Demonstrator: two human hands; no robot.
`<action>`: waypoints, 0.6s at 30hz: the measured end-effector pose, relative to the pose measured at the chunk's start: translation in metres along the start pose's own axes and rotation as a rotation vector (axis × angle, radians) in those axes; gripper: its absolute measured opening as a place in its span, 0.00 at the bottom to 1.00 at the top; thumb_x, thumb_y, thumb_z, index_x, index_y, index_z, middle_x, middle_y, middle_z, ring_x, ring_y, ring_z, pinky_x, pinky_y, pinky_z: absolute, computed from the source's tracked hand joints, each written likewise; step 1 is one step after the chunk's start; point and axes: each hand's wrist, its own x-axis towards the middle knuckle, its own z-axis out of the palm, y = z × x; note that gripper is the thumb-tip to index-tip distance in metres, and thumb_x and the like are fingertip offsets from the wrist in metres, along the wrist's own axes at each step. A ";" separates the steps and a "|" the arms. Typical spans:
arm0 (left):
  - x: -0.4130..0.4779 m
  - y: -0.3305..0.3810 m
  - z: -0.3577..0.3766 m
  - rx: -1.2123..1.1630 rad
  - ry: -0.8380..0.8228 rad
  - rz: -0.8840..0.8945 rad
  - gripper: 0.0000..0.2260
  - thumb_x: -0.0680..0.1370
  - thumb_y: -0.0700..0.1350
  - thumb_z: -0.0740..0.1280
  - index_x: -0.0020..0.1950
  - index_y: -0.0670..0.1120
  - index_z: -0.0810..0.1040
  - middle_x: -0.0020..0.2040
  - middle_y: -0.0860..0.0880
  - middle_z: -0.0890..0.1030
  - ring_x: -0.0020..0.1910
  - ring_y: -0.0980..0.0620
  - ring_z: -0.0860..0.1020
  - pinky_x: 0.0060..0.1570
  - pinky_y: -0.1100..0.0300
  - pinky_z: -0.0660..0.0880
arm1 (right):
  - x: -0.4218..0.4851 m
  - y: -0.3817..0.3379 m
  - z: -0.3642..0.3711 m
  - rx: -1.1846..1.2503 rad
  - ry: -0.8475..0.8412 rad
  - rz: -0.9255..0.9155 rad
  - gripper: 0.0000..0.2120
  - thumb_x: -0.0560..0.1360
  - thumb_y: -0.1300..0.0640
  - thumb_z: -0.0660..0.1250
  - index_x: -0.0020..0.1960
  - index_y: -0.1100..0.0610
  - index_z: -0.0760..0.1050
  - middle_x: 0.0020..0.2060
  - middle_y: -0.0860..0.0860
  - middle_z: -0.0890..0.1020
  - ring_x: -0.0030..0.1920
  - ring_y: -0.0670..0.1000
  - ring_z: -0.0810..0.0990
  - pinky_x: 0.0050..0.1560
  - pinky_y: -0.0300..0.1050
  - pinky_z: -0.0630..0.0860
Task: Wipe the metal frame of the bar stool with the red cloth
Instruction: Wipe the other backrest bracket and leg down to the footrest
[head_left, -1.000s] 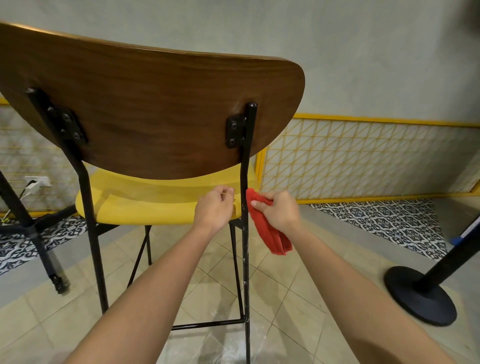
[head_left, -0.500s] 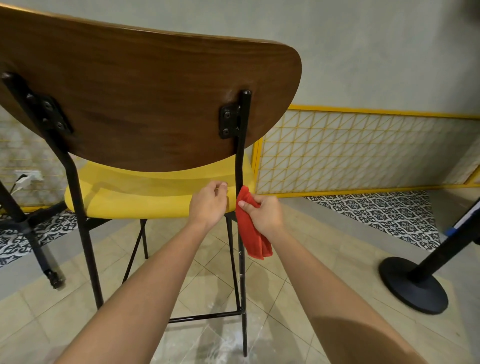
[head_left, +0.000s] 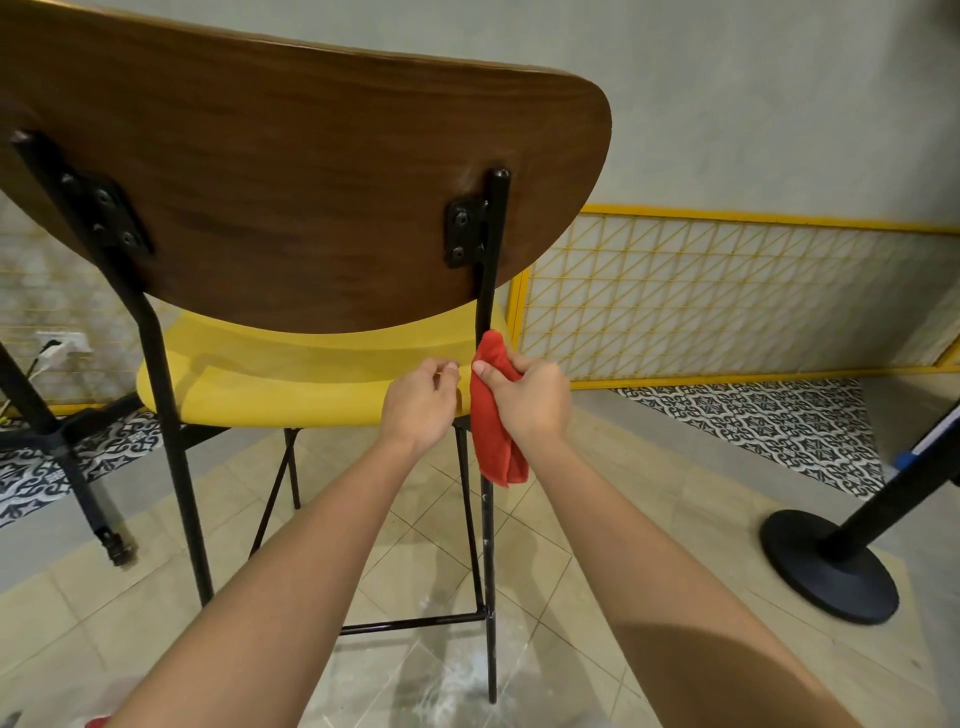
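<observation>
The bar stool stands in front of me with a dark wooden backrest (head_left: 291, 171), a yellow seat (head_left: 270, 379) and a black metal frame (head_left: 491, 249). My right hand (head_left: 530, 397) holds the red cloth (head_left: 491, 410) wrapped against the right rear upright of the frame, at seat height. The cloth's loose end hangs below my hand and hides part of the upright. My left hand (head_left: 421, 402) rests with curled fingers on the rear edge of the yellow seat, just left of that upright.
A black stanchion base (head_left: 826, 566) stands on the tiled floor at the right. A black table leg (head_left: 78, 478) is at the far left. A yellow mesh panel (head_left: 727, 296) runs along the wall behind the stool.
My right hand has brought the cloth left onto the upright and slid it a little upward. My left hand stays on the seat edge. My view has shifted closer.
</observation>
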 end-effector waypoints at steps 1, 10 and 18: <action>0.000 -0.001 0.000 -0.005 0.001 0.001 0.17 0.83 0.49 0.54 0.66 0.45 0.74 0.57 0.45 0.81 0.57 0.46 0.77 0.56 0.55 0.72 | -0.003 0.002 0.004 0.000 0.017 0.014 0.20 0.70 0.42 0.70 0.58 0.50 0.81 0.43 0.51 0.85 0.44 0.52 0.82 0.37 0.41 0.72; -0.008 -0.001 -0.001 -0.008 0.008 0.021 0.16 0.83 0.49 0.55 0.65 0.45 0.74 0.56 0.46 0.81 0.54 0.50 0.77 0.52 0.58 0.72 | -0.016 0.030 0.007 -0.204 -0.033 0.019 0.20 0.69 0.44 0.72 0.60 0.46 0.78 0.50 0.48 0.84 0.47 0.50 0.81 0.42 0.42 0.76; -0.012 -0.003 0.001 -0.135 0.073 0.010 0.13 0.81 0.48 0.58 0.60 0.47 0.78 0.51 0.48 0.83 0.54 0.50 0.79 0.55 0.54 0.75 | 0.002 0.020 -0.021 -0.007 -0.016 -0.107 0.25 0.68 0.43 0.73 0.63 0.49 0.76 0.58 0.48 0.80 0.57 0.49 0.78 0.54 0.43 0.74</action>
